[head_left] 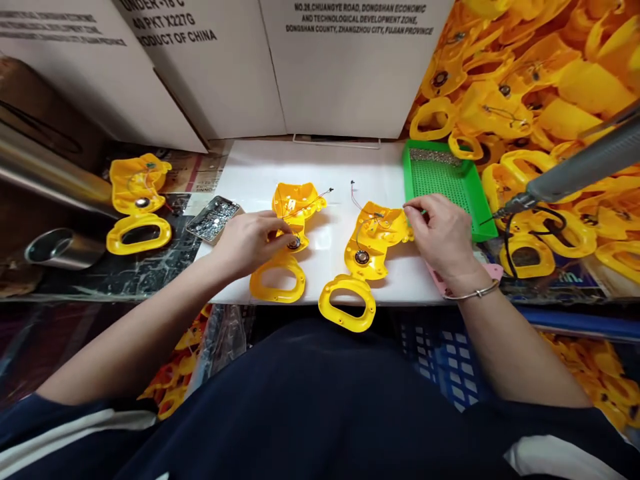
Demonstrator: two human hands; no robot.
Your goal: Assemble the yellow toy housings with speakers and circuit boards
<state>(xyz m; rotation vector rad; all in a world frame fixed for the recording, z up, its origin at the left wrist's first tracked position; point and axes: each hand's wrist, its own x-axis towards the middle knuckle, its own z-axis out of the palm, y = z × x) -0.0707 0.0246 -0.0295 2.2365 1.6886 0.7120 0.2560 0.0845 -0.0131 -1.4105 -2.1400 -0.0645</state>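
Two yellow plastic shell halves with loop handles lie open side up on the white board. The left yellow plastic shell (295, 200) has thin wires and a round speaker; my left hand (250, 241) reaches over it, thumb and fingers closed together near the speaker. Whatever those fingertips hold is too small to make out. On the right yellow plastic shell (373, 233), a dark round speaker and a wired small board show, with a loose wire end at the top. My right hand (443, 233) pinches this shell at its right edge.
Left of the board (320, 163) stands a metal tin of screws (214, 219), near another yellow shell (137, 187). A green basket (453, 190) sits at the right. A grey electric screwdriver (575, 163) hangs before heaped yellow shells (590, 87). White cartons (340, 73) wall the back.
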